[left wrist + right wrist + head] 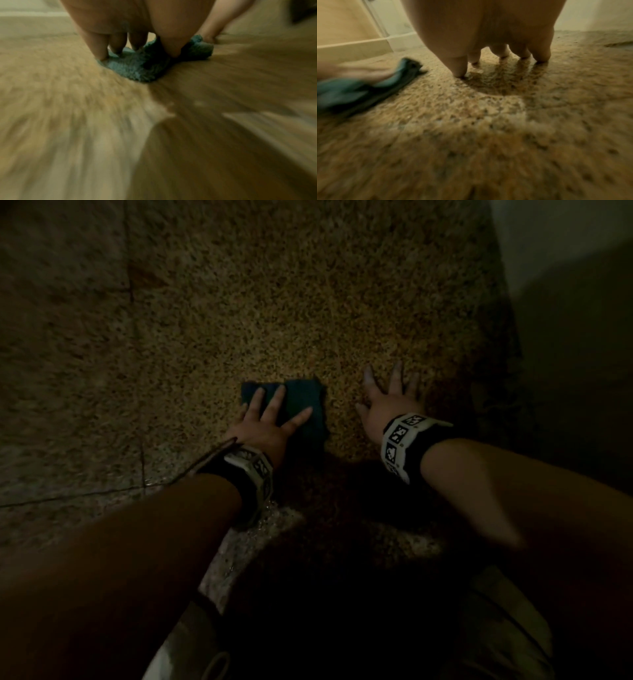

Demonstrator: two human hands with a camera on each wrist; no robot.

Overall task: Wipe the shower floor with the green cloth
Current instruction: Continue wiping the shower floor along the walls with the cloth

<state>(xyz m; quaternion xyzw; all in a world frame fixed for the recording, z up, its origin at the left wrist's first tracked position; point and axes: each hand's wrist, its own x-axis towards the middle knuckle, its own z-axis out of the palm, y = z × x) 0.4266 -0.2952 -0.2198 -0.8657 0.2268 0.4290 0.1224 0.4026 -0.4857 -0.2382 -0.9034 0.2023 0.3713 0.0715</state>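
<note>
One shower floor (pixel 308 302) fills nearly every view: speckled tan and brown stone, dimly lit, with a brighter patch in the middle and deep shadow toward the person. At the head view's left edge, paler slabs with dark joints (pixel 68 494) border the speckled part. A pale wall (pixel 561 234) rises at the far right. The right wrist view shows a cream-coloured raised ledge (pixel 351 46) with a white vertical frame behind it at the far left of the floor.

Two bare forearms reach down from the bottom of the head view, each with one wristband (pixel 406 440) printed with black-and-white square marker patterns; no readable words appear on them.

One green cloth (pixel 305 409), folded to a rough rectangle, lies flat on the floor near the middle, just left of the right hand and apart from it. In the left wrist view its fluffy pile (pixel 137 70) looks blue-green.

The left hand (pixel 263 426) lies on the cloth with fingers straight and spread, pressing it down; the fingertips (pixel 101 54) and thumb bear on the fabric, and the floor around them is streaked with blur.

The right hand (pixel 390 402) is planted on the bare floor, fingers splayed wide, holding nothing; its fingertips (pixel 460 70) touch the stone.
</note>
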